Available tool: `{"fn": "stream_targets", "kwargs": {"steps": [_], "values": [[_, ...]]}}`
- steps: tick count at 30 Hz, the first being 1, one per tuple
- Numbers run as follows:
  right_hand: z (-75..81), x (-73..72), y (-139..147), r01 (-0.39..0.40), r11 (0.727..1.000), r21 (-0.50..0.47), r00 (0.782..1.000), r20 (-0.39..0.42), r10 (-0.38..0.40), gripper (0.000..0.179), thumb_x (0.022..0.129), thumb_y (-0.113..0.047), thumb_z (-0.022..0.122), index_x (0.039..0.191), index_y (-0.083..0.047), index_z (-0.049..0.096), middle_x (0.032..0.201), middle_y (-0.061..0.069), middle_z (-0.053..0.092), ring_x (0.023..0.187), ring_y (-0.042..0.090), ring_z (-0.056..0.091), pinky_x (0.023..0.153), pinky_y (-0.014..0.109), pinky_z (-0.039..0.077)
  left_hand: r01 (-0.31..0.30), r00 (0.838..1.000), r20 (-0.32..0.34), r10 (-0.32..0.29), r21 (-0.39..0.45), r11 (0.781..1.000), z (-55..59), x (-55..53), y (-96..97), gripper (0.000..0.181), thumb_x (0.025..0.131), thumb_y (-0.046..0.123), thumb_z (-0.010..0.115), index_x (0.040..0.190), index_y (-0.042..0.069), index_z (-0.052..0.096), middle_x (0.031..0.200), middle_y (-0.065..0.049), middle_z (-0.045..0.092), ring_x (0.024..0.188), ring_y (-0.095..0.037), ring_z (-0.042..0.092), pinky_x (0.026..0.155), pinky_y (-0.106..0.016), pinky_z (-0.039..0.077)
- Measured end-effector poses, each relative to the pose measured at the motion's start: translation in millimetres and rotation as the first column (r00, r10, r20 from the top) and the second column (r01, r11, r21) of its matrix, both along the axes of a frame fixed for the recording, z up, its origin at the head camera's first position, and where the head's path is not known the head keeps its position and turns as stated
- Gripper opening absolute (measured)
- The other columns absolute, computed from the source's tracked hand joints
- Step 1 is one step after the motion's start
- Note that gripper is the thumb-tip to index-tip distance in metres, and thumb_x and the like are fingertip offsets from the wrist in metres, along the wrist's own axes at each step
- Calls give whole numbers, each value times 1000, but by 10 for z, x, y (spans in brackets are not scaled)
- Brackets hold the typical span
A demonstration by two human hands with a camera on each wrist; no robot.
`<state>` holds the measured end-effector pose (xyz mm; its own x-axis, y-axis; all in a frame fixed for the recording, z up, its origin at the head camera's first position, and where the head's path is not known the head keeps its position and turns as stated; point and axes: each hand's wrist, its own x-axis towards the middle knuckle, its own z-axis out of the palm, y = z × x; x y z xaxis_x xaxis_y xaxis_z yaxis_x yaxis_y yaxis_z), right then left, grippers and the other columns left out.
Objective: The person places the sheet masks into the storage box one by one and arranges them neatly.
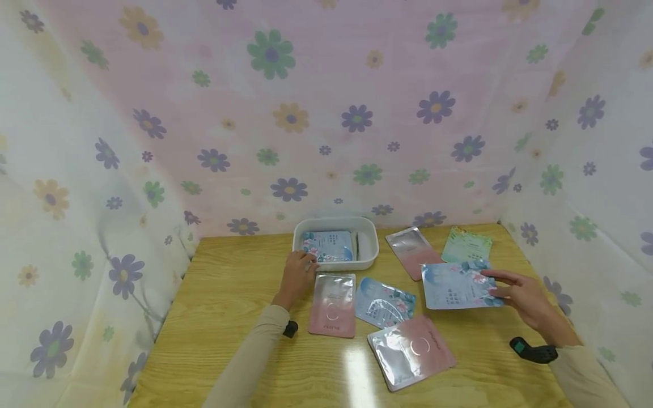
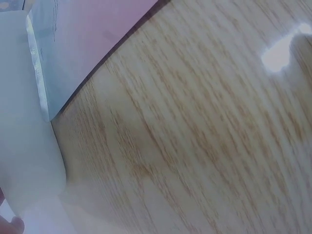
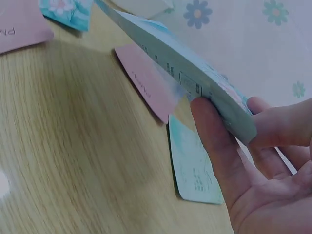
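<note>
So your right grip [image 1: 528, 297] has the blue packet [image 1: 449, 288] pinched by one short end, fingers on both faces, and it's up off the table [image 1: 541, 266], tilted in the right wrist view. Left grip [image 1: 297, 277] is at the front left corner of the white tub [image 1: 336, 266]; honestly can't tell if it's pinching the rim or just resting there.

Packet looks light and thin, kinda bendy but stiff enough that the free end isn't drooping much. Foil-type skin is shiny, so I'd guess slippery. I'd keep hold on that end seam, pads flat, no hard squeeze, since a wrapper like that probably creases easily and whatever's inside may be squishy.

Room-wise: the pink packet [image 1: 414, 252] and green packet [image 1: 467, 245] lie just beyond it, the second blue packet [image 1: 386, 302] off to its left, so mind the free edge if you go low. The floral curtain [image 1: 586, 272] is near your right side and another stretch runs behind the tub. Inside the tub there's a blue pack [image 1: 328, 246] lying flat, with only a narrow strip to its right. Biggest bare patch of table is out past your left forearm.
</note>
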<state>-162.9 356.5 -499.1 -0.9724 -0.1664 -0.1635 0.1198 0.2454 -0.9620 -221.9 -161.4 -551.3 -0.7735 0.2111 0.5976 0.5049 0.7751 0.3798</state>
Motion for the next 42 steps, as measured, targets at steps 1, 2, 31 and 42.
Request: {"fn": "stream_targets", "kwargs": {"steps": [1, 2, 31, 42], "values": [[-1, 0, -25, -6, 1000, -22, 1000, -6, 5, 39, 91, -5, 61, 130, -4, 56, 113, -25, 51, 95, -2, 54, 74, 26, 52, -2, 1000, -3, 2, -1, 1000, -4, 3, 0, 10, 78, 4, 75, 84, 2, 67, 84, -9, 61, 83, -26, 54, 79, -40, 44], [-2, -2, -52, -9, 999, -48, 1000, -8, 8, 38, 91, -3, 60, 129, -4, 57, 113, -24, 52, 94, 0, 55, 73, 26, 53, -1, 1000, -4, 1, 0, 1000, -7, 7, 0, 10, 78, 4, 75, 84, 2, 67, 84, -9, 61, 83, -26, 53, 79, -40, 44], [-51, -252, -842, -76, 943, -323, 997, -53, 62, 54, 90, 4, 59, 140, -3, 43, 114, -1, 55, 83, 10, 62, 68, 25, 54, -19, 1000, 16, 19, -7, 1000, -12, -7, -6, 8, 81, 7, 73, 84, 4, 67, 86, -8, 61, 86, -25, 53, 81, -38, 43], [-39, -464, -1178, -74, 944, -323, 995, -84, 50, 53, 94, 0, 55, 143, 3, 34, 117, -4, 57, 97, 9, 61, 77, 23, 52, -16, 1000, -23, 15, -21, 1000, -45, -13, 6, 9, 79, 7, 75, 83, 5, 67, 84, -7, 60, 84, -25, 54, 81, -38, 43]]}}
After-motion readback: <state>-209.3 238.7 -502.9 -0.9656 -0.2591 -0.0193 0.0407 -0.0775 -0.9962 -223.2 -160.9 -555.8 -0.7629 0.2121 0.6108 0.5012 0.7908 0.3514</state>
